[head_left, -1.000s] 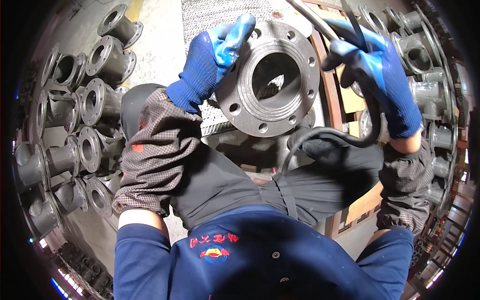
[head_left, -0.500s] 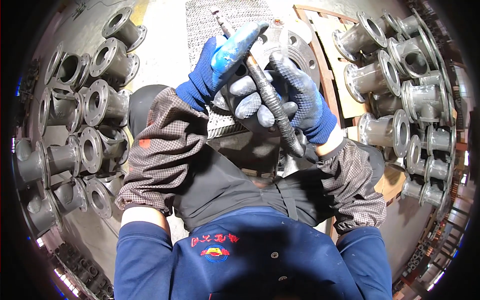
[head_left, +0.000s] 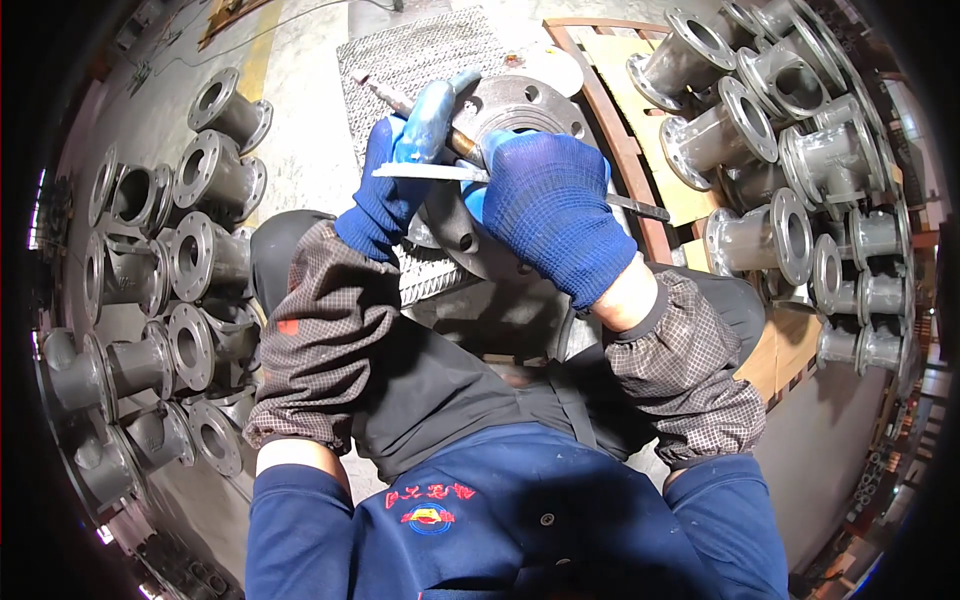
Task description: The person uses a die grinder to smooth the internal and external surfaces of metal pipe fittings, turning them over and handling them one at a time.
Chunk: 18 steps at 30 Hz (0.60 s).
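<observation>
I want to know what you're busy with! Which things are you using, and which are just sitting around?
In use:
left hand
right hand
big flanged pipe fitting
thin tool

Lying about:
grey fittings on the left
fittings on the right
mesh mat

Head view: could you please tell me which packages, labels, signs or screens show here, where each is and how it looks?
Chest emblem: on the person's blue jacket, lower middle; red marks above a small round red-and-yellow badge.
No packages, signs or screens show.
</observation>
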### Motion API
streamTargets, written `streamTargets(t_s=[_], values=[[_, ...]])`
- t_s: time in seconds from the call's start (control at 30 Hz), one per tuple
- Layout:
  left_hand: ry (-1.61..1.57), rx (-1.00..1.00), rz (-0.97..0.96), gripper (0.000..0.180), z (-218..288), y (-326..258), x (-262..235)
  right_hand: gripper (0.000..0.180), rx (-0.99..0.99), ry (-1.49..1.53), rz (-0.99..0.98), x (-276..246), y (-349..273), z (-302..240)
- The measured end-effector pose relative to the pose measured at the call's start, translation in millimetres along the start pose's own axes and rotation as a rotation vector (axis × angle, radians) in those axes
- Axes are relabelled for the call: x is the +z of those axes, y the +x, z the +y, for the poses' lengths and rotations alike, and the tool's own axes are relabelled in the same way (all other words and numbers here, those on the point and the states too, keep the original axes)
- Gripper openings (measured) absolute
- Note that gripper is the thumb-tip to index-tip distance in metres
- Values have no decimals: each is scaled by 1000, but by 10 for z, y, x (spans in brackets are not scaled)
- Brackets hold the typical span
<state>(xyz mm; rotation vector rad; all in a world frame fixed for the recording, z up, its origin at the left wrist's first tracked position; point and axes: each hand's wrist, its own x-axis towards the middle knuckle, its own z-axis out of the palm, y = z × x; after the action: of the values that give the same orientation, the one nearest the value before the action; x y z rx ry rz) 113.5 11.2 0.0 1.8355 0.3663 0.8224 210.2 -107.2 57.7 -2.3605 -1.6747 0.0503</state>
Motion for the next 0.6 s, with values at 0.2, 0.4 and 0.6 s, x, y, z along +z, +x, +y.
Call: streamTargets(t_s=[0.2, 0.4, 0.6], values=[[274, -266, 32, 36, 329, 69, 49, 38, 232, 261, 244, -17, -28, 994], [186, -370, 122, 44, 174, 57, -117, 37, 601, 271, -252, 897, 127, 2419], [691, -220, -9, 37, 112, -93, -432, 34, 608, 188, -426, 1827, 530, 2667]])
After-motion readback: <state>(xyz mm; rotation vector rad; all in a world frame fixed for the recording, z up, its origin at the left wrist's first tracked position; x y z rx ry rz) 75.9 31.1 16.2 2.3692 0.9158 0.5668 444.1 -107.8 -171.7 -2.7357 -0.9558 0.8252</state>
